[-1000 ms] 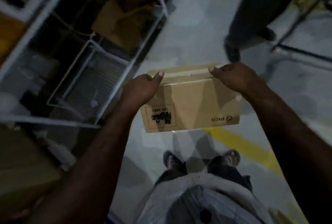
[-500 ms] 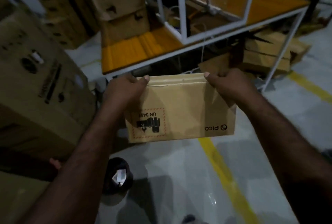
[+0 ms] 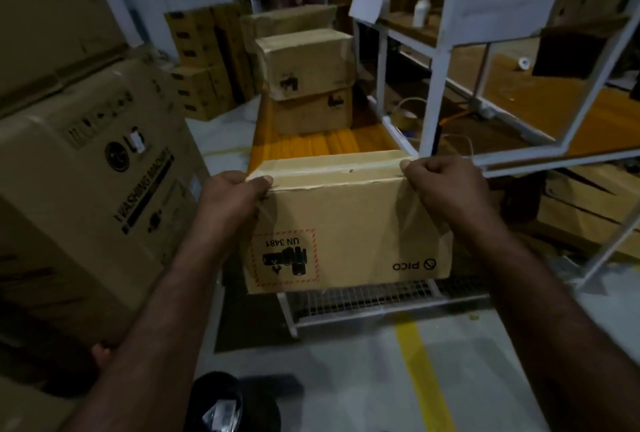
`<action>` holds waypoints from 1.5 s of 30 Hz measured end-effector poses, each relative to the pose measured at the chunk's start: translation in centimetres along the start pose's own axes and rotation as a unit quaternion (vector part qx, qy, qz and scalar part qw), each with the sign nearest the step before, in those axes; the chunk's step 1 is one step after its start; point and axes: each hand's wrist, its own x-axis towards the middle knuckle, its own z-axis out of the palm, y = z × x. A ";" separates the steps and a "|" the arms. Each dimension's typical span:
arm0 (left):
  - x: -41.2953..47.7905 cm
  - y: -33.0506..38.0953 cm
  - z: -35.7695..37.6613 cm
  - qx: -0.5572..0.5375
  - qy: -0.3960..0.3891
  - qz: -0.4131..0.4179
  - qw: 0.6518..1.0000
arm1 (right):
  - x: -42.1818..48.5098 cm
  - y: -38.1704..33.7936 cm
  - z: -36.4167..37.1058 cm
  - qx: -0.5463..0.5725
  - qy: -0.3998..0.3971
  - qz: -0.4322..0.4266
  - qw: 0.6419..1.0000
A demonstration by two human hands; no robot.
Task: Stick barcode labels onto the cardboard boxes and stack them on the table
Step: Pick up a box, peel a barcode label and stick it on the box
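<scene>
1. Grey concrete floor [image 3: 346,379] fills my view below the grip, and a yellow line [image 3: 426,379] painted on it runs under the held load.
2. Left of my left arm stands a large washing machine carton [image 3: 97,172], close beside the forearm.
3. Beyond the grip stretches a table [image 3: 311,144] with an orange wooden top. A white metal frame [image 3: 436,85] stands on it, ahead and to the right of my right hand.
4. Straight past the grip, at the table's far end, an upper stacked box [image 3: 304,64] sits on a lower stacked box [image 3: 311,113].
5. Between my hands is the cardboard box [image 3: 353,224], held at the table's near edge with its taped top up. I cannot tell whether it touches the table.
6. Just under the box, a wire mesh shelf [image 3: 363,300] shows.
7. My left hand [image 3: 228,203] clasps the box's upper left corner, thumb on the top edge. My right hand [image 3: 446,189] clasps the upper right corner the same way.
8. On the near face, upside down, the red-bordered UN 3481 label [image 3: 284,257] lies below my left hand and the PICO logo [image 3: 415,264] below my right.
</scene>
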 end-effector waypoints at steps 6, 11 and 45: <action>7.1 2.3 3.2 -0.034 0.046 0.030 0.998 | 9.8 0.1 2.2 0.034 -0.023 -0.013 0.999; 12.9 3.0 6.1 -0.023 0.088 0.049 0.995 | 17.1 0.9 5.1 0.028 -0.026 -0.034 0.999; 44.2 3.0 12.6 -0.076 0.099 -0.001 0.992 | 44.1 1.1 16.9 0.025 -0.018 0.041 0.999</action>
